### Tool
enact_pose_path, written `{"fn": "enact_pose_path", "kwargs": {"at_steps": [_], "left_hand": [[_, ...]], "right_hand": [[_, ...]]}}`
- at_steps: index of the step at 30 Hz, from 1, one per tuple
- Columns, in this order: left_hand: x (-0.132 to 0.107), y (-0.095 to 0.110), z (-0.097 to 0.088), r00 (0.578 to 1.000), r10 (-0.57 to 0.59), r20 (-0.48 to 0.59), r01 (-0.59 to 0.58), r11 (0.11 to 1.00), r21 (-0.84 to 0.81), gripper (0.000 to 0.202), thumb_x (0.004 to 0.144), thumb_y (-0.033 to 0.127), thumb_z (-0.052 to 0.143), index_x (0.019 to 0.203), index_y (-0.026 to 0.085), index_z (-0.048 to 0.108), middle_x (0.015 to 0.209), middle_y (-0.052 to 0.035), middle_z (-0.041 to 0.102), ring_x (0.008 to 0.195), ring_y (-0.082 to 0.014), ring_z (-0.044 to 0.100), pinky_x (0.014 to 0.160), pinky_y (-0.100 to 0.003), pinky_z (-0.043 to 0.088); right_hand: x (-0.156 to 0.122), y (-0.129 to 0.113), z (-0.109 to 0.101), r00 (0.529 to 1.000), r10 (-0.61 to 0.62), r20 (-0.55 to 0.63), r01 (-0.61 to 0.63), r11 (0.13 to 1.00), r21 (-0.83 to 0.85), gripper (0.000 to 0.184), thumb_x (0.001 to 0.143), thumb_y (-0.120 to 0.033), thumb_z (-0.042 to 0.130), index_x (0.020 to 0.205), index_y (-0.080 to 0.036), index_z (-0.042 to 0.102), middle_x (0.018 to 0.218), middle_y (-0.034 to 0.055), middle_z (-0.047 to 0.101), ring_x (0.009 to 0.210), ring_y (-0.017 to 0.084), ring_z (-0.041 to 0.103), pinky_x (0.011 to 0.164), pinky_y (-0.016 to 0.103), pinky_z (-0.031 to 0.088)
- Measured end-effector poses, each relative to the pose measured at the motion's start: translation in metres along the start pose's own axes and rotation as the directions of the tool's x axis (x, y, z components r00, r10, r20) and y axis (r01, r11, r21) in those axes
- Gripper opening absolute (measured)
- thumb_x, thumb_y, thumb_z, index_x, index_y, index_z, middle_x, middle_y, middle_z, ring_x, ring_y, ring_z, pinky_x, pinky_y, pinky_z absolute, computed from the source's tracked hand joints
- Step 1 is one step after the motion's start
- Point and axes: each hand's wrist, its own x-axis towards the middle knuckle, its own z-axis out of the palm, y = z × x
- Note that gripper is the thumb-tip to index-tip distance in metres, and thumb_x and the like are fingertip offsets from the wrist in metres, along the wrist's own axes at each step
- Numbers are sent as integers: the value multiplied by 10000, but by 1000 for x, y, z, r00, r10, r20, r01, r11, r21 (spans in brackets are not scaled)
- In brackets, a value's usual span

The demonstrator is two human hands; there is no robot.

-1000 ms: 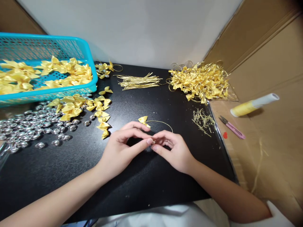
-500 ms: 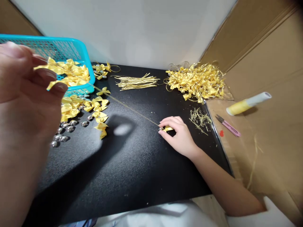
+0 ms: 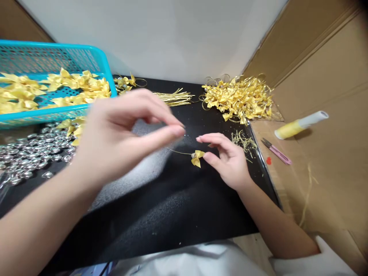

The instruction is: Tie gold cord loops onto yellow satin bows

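- Steady yellow bow (image 3: 196, 161) over bench (image 3: 178, 230), at right hand's (image 3: 230, 163) thumb tip, with grip parted.
- Guide gold cord (image 3: 178, 152) evenly, avoiding kinks (left hand's (image 3: 112, 134) grip near it; cannot tell whether holding anything).

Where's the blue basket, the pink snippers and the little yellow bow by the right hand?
Blue basket (image 3: 108, 71): head view, right side of its rim.
Pink snippers (image 3: 281, 156): head view, on the handle.
Little yellow bow (image 3: 197, 158): head view, on its yellow ribbon.
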Motion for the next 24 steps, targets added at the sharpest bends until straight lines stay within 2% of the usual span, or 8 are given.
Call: {"fn": "enact_pose_path", "kwargs": {"at_steps": [1, 3, 4, 8, 12, 17, 20, 24], "left_hand": [[2, 4, 11, 983, 126, 135, -130, 991, 25, 43, 746, 236, 773, 723, 214, 745, 769, 20, 658, 758, -135, 601, 716, -269, 463], [6, 6, 29, 941, 177, 287, -202, 978, 60, 91, 796, 286, 730, 735, 221, 750, 798, -5, 646, 762, -159, 605, 749, -313, 483], [8, 6, 37, 937, 163, 309, -190, 980, 60, 116, 804, 313, 720, 733, 225, 749, 800, -12, 634, 773, -172, 608, 766, -329, 487], [9, 2, 54, 951, 129, 282, -150, 987, 56, 134, 803, 361, 715, 777, 232, 739, 841, -17, 613, 833, -194, 609, 799, -332, 485], [-7, -13, 53, 958, 182, 224, -231, 948, 219, 275, 740, 432, 766, 852, 202, 665, 899, -37, 611, 877, -210, 566, 794, -330, 458], [-42, -48, 52, 829, 203, 521, -410, 854, 321, 154, 882, 333, 626, 810, 198, 641, 826, -31, 659, 779, -176, 552, 708, -315, 387], [-52, -59, 58, 777, 215, 592, -465, 830, 309, 139, 909, 277, 595, 993, 201, 676, 1006, -61, 697, 878, -191, 592, 761, -320, 429], [-52, -62, 68, 736, 216, 642, -529, 775, 346, 204, 944, 261, 532, 1035, 157, 681, 1041, -93, 695, 885, -208, 616, 767, -330, 484]], "right_hand": [[0, -3, -1, 1000, 23, -11, -22, 998, 54, 186, 861, -335, 667, 1033, -270, 695, 1068, 42, 712, 1040, 205, 639, 906, 382, 511], [0, -7, -3, 996, 73, -57, -65, 990, 126, 139, 859, -377, 667, 929, -264, 708, 984, 34, 723, 951, 200, 665, 859, 372, 532], [0, -7, -5, 992, 96, -84, -83, 986, 147, 144, 850, -398, 676, 874, -259, 706, 933, 30, 722, 903, 196, 669, 836, 367, 540], [2, -4, -13, 982, 153, -108, -131, 974, 186, 209, 819, -455, 699, 804, -249, 670, 822, 18, 678, 802, 176, 647, 766, 335, 547], [8, -3, -25, 963, 121, -242, -42, 950, 309, 198, 829, -446, 693, 817, -261, 623, 812, 1, 593, 739, 131, 578, 715, 286, 512], [14, -9, -51, 923, 122, -365, 32, 922, 387, 204, 763, -450, 758, 788, -293, 630, 768, -11, 478, 635, 107, 465, 578, 257, 440], [14, -17, -69, 913, 102, -394, 92, 892, 443, 104, 775, -341, 768, 853, -363, 702, 800, -14, 476, 659, 103, 470, 602, 249, 455], [9, -34, -88, 885, 148, -441, 126, 836, 535, 230, 850, -168, 680, 825, -383, 759, 853, -6, 532, 700, 84, 517, 612, 215, 460]]}}
